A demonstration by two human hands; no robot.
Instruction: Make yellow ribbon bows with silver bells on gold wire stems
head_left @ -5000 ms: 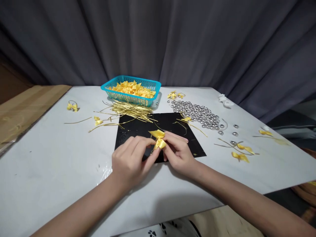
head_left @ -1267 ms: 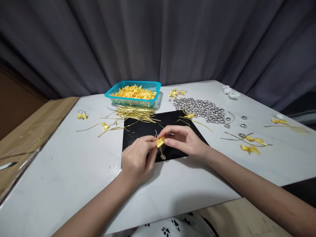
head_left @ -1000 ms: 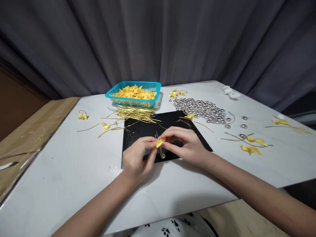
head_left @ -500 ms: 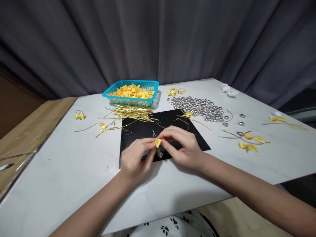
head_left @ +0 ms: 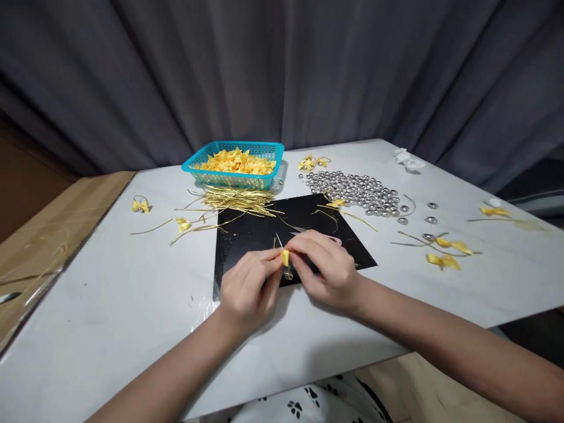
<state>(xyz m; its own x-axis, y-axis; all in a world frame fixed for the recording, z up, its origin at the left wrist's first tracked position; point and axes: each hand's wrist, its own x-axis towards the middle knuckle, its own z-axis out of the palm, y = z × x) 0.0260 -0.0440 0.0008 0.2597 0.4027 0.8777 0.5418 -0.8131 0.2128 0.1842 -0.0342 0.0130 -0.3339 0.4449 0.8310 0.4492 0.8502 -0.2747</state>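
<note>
Between my two hands, above the black mat point(head_left: 247, 235), is a small yellow ribbon bow point(head_left: 285, 257). My left hand point(head_left: 249, 288) pinches it from the left, my right hand point(head_left: 326, 267) from the right. A thin cord end point(head_left: 278, 238) sticks up above the fingertips; a shiny silver bead point(head_left: 288, 275) hangs just below the bow. Fingers hide most of the bow and the cord's path through it. Partly covered by my right hand, scissors with a pink handle point(head_left: 335, 240) lie on the mat.
A blue basket point(head_left: 187, 168) heaped with yellow bows stands at the back. Gold cords point(head_left: 240, 201) lie before it, and silver beads point(head_left: 356, 192) are spread to the right. Loose bows point(head_left: 444, 262) and cords lie at both sides. Cardboard point(head_left: 66, 235) borders the table's left.
Five seconds ago the bow faced up with both loops showing; now it is turned and mostly covered, with the bead hanging below. Lately the hands shift only slightly, and the scissors have come into sight.
</note>
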